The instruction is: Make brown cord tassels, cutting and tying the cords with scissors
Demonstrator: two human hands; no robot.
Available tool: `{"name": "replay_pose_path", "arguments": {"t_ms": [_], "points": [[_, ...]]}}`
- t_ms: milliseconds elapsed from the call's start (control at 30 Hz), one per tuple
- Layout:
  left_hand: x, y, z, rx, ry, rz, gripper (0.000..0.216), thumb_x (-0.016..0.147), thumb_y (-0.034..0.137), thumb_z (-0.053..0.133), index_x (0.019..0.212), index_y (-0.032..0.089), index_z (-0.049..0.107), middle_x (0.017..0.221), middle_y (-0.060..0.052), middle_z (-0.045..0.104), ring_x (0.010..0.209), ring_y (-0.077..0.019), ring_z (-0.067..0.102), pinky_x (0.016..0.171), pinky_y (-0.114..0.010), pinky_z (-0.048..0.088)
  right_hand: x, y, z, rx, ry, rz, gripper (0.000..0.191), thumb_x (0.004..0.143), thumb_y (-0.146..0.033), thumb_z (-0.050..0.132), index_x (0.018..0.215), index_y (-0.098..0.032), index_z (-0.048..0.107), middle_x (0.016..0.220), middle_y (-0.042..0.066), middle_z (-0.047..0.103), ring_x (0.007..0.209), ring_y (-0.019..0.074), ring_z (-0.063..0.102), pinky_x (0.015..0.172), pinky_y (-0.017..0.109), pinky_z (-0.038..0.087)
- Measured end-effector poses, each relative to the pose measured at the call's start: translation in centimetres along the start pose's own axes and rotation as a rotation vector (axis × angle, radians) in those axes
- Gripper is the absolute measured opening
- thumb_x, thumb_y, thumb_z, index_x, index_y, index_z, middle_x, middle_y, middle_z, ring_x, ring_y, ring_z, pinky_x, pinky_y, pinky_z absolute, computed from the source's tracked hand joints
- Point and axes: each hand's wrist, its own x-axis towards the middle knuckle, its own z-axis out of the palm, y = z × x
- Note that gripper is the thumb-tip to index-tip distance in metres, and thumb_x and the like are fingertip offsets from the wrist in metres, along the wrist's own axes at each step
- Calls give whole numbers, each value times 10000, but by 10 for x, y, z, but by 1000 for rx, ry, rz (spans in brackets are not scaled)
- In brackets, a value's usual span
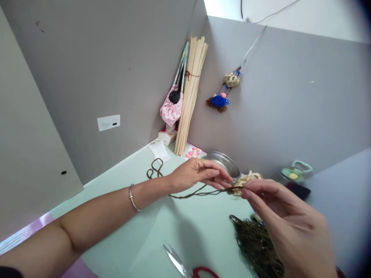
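Two bare hands work above one pale green tabletop (139,243), with one brown cord (185,197) strung between them. The right hand (298,220) pinches the cord between thumb and forefinger; the left hand (203,173) has its fingers loosely bent at the strands, though whether they grip cannot be told. At least two strands run between the hands, and the cord's far part lies in two loops on the tabletop beyond the left wrist, which wears one silver bracelet (131,197). Below are one pair of scissors (177,260) with red handles, cut off by the lower edge, and one dark tangle of cord (257,243), partly behind the right hand. One metal bowl (227,162) sits just beyond the left hand's fingers. In the corner lean one tied bundle of wooden strips (191,96), its strips too tightly packed to count, and one pink bag (171,110) bearing one black coil (174,97). One tissue pack (166,137) and one white sheet (160,151) lie below the bag. One ornament (232,80) with a blue tassel hangs on the right wall, near one green-lidded bottle (291,174) at right.
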Motion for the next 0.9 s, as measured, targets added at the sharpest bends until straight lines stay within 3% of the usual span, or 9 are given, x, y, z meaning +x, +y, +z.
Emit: {"name": "replay_pose_path", "arguments": {"t_ms": [133,233,300,500,600,700,900], "points": [[2,-9,-2,-11,37,-73,413,820,348,729,1167,144,637,918,-89,738,836,-181,719,807,-348,572,0,-2,9,-15,-71,-24,34,862,-256,686,887,-234,693,890,32,685,805,182,638,685,261,514],[3,-16,-4,-10,-22,-139,584,803,312,751,1325,185,523,823,-48,725,751,-178,723,740,-340,574,0,-5,17,-46,-99,-45,45,882,-248,663,858,-228,696,838,23,676,759,169,625,663,260,506],[2,-18,-4,22,-89,-167,553,837,298,715,1340,187,511,816,-45,720,736,-163,718,737,-325,567,0,-4,21,-81,-126,-59,75,897,-242,643,846,-221,693,819,19,674,736,159,616,660,261,501],[-3,-14,1,174,-151,-197,152,878,156,569,990,144,672,864,-42,722,731,-109,691,726,-252,556,0,2,23,-85,-178,-23,97,921,-250,610,936,-208,696,818,24,683,697,147,621,625,251,515],[-3,-11,2,237,-201,-243,157,813,76,523,843,141,663,844,-27,729,701,-104,689,717,-250,567,1,1,24,-61,-193,16,121,896,-256,634,998,-202,674,828,32,697,681,152,652,589,245,529],[-3,-11,2,284,-254,-289,191,758,54,496,811,142,657,830,-21,738,670,-102,689,705,-241,570,2,-2,27,-73,-237,10,191,896,-245,621,1075,-199,672,789,22,683,636,145,647,573,242,529],[-2,-13,0,307,-300,-332,233,718,43,475,819,152,654,809,-10,726,654,-99,689,691,-223,558,3,-3,27,-42,-320,23,126,927,-273,592,889,-210,693,807,30,680,669,148,650,568,236,512]]}}
